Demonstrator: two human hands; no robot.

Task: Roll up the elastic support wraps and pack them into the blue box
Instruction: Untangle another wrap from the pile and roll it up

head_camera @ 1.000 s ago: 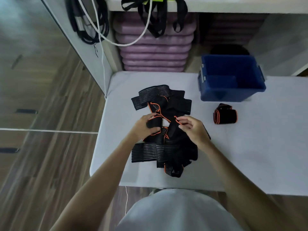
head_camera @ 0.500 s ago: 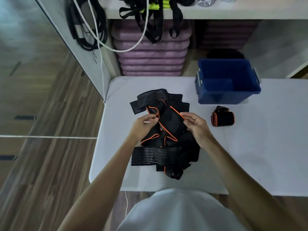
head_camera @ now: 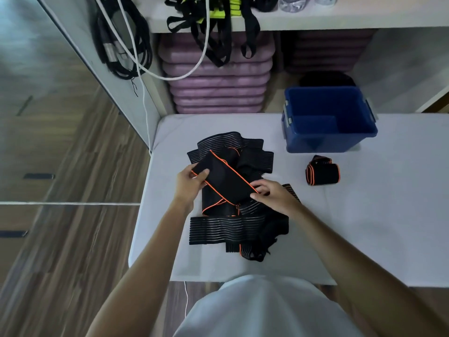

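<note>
A heap of black elastic wraps [head_camera: 233, 227] with white stripes and orange edging lies on the white table [head_camera: 364, 227]. Above the heap I hold one orange-edged black wrap [head_camera: 224, 178] stretched flat and slanted. My left hand [head_camera: 188, 184] pinches its upper left end. My right hand [head_camera: 277, 197] pinches its lower right end. One rolled wrap [head_camera: 322, 171] lies on the table to the right. Behind it stands the blue box [head_camera: 328, 142], open, with nothing visible inside.
Purple mats [head_camera: 218, 76] are stacked under a shelf behind the table. Black straps [head_camera: 218, 27] and cables [head_camera: 121, 40] hang from the shelf and the wall at the back left. The table's left edge drops to a wooden floor [head_camera: 60, 215].
Both hands have lifted one orange-edged wrap out of the heap and drawn it flat between them. The rolled wrap and the box have not moved.
</note>
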